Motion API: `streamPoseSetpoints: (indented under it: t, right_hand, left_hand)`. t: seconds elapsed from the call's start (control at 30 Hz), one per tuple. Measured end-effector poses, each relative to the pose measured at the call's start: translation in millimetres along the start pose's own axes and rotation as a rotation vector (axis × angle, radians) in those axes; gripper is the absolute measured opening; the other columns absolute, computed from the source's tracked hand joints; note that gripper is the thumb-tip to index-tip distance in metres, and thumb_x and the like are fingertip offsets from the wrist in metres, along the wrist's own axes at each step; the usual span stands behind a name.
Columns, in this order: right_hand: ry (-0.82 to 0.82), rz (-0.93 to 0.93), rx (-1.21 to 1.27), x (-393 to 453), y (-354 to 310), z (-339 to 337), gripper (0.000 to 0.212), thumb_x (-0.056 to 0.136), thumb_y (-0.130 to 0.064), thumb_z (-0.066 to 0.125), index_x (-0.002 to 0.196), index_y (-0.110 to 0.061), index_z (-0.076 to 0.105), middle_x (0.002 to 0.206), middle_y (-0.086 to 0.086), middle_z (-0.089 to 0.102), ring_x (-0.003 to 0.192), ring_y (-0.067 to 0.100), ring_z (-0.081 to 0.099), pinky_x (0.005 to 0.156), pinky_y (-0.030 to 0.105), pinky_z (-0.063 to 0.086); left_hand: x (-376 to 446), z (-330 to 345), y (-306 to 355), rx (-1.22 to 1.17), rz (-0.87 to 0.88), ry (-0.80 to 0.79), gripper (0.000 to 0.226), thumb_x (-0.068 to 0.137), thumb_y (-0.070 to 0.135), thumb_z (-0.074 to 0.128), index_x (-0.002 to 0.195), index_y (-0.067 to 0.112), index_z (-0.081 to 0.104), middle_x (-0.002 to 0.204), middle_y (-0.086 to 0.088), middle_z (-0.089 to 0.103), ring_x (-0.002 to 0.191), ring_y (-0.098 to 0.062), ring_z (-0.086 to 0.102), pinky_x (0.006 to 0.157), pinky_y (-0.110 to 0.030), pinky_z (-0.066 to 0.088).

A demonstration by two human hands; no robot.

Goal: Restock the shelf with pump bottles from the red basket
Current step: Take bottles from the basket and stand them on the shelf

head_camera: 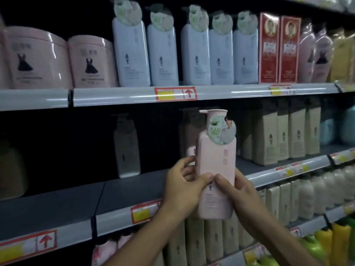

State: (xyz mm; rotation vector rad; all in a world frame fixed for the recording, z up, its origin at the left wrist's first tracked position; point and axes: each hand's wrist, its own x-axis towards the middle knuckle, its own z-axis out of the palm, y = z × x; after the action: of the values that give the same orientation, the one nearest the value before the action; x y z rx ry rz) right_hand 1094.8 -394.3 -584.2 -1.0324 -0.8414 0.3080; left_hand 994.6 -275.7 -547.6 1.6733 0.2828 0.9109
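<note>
Head view took in a store shelving unit, its middle shelf (134,191) dark and mostly bare along the front edge. On the shelf above stood 2 pink tubs (63,60) toward the left end, then 5 pale blue bottles (184,52) with round tags, then 2 red boxes (279,48) toward the right. Beige cartons (284,135) crowded the right end of the middle shelf, and 1 dim bottle (126,148) stood alone far back near its rear edge. Cream and yellow-green bottles filled the shelf below, at the lower right.

Both hands gripped 1 pink pump bottle (218,166), held upright in the air in front of the middle shelf's front edge, its base level with the price rail and not resting on anything. The left hand (182,187) wrapped the bottle's left side, fingers curled round the back and thumb pressed on the front. The right hand (240,194) clasped the right side, its thumb meeting the left thumb on the label. A round tag (222,129) printed 48 hung at the bottle's neck, below the pump head. A red-bordered price label (144,212) sat on the rail just left of the left wrist.
</note>
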Motion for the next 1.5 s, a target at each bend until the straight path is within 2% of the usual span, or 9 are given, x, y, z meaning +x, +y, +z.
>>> streamPoseSetpoints:
  t: [0.13, 0.27, 0.43, 0.53, 0.63, 0.9, 1.03, 1.23, 1.5]
  right_hand:
    - [-0.060, -0.065, -0.104, 57.8, -2.6, -17.3, 0.041, 0.089, -0.020, 0.069, 0.130, -0.019, 0.064, 0.122, 0.003, 0.076, 0.115, 0.019, 0.072, 0.092, 0.032, 0.060]
    - [-0.162, -0.085, -0.235, 104.7, 7.7, -38.0, 0.047, 0.087, -0.024, 0.075, 0.132, -0.025, 0.064, 0.125, 0.000, 0.074, 0.120, 0.020, 0.068, 0.101, 0.042, 0.056]
    - [-0.205, -0.053, -0.317, 133.8, 21.1, -54.4, 0.048, 0.078, -0.033, 0.080, 0.124, -0.031, 0.069, 0.114, -0.010, 0.076, 0.111, 0.014, 0.071, 0.091, 0.034, 0.061]
    - [-0.140, -0.048, -0.322, 144.5, 30.3, -53.8, 0.051, 0.076, -0.027, 0.083, 0.125, -0.026, 0.067, 0.108, -0.003, 0.077, 0.099, 0.014, 0.075, 0.073, 0.023, 0.061]
    - [-0.070, -0.040, -0.387, 151.1, 38.3, -54.3, 0.055, 0.080, -0.025, 0.085, 0.131, -0.022, 0.063, 0.117, -0.001, 0.073, 0.096, 0.011, 0.075, 0.077, 0.027, 0.063]
    - [-0.020, -0.108, -0.553, 151.5, 44.2, -60.6, 0.040, 0.084, -0.035, 0.082, 0.123, -0.035, 0.071, 0.107, -0.006, 0.075, 0.097, 0.009, 0.071, 0.079, 0.034, 0.062]
    - [0.033, -0.128, -0.562, 151.2, 52.9, -56.6, 0.033, 0.087, -0.035, 0.079, 0.117, -0.044, 0.068, 0.102, -0.009, 0.075, 0.089, 0.004, 0.070, 0.071, 0.021, 0.054]
    - [0.076, -0.126, -0.554, 151.0, 58.1, -53.9, 0.040, 0.088, -0.033, 0.079, 0.127, -0.029, 0.071, 0.100, -0.011, 0.076, 0.083, -0.002, 0.073, 0.066, 0.010, 0.053]
    - [0.361, -0.204, -0.506, 113.7, 52.8, -34.0, 0.051, 0.088, -0.046, 0.075, 0.133, -0.026, 0.062, 0.124, -0.009, 0.064, 0.112, 0.009, 0.060, 0.095, 0.032, 0.050]
  left_hand:
    - [48.8, 15.2, -0.4, 0.007, 0.113, 0.028, 0.051, 0.081, 0.001, 0.080, 0.111, 0.035, 0.056, 0.112, 0.001, 0.072, 0.101, -0.011, 0.072, 0.078, -0.019, 0.058]
    - [84.8, 24.1, -13.6, 0.068, 0.130, 0.066, 0.056, 0.080, -0.007, 0.076, 0.103, 0.038, 0.052, 0.114, 0.001, 0.069, 0.107, -0.014, 0.070, 0.083, -0.021, 0.057]
    - [104.3, 32.6, -32.7, 0.099, 0.111, 0.102, 0.053, 0.083, -0.003, 0.076, 0.115, 0.030, 0.049, 0.113, 0.004, 0.067, 0.103, -0.009, 0.068, 0.083, -0.018, 0.056]
    - [112.2, 36.0, -38.7, 0.175, 0.081, 0.146, 0.054, 0.085, 0.005, 0.076, 0.124, 0.029, 0.049, 0.114, 0.003, 0.066, 0.108, -0.014, 0.068, 0.092, -0.030, 0.058]
    - [108.7, 37.3, -43.9, 0.301, 0.040, 0.154, 0.075, 0.084, 0.009, 0.078, 0.147, 0.030, 0.044, 0.132, 0.001, 0.065, 0.118, -0.019, 0.066, 0.099, -0.039, 0.056]
    - [97.0, 46.3, -61.7, 0.461, 0.066, 0.144, 0.103, 0.083, 0.013, 0.080, 0.157, 0.045, 0.017, 0.139, 0.004, 0.048, 0.118, -0.010, 0.054, 0.093, -0.021, 0.052]
    - [102.6, 50.6, -58.7, 0.509, 0.026, 0.150, 0.100, 0.086, 0.015, 0.077, 0.159, 0.042, 0.014, 0.132, -0.001, 0.041, 0.109, -0.010, 0.044, 0.091, -0.020, 0.041]
    - [103.8, 50.5, -59.6, 0.520, -0.002, 0.158, 0.097, 0.088, 0.016, 0.076, 0.160, 0.039, 0.015, 0.135, -0.003, 0.042, 0.125, -0.019, 0.050, 0.092, -0.020, 0.038]
    - [93.1, 40.5, -55.3, 0.444, 0.030, 0.222, 0.096, 0.082, 0.024, 0.082, 0.156, 0.040, 0.022, 0.136, 0.003, 0.041, 0.122, -0.019, 0.055, 0.093, -0.031, 0.057]
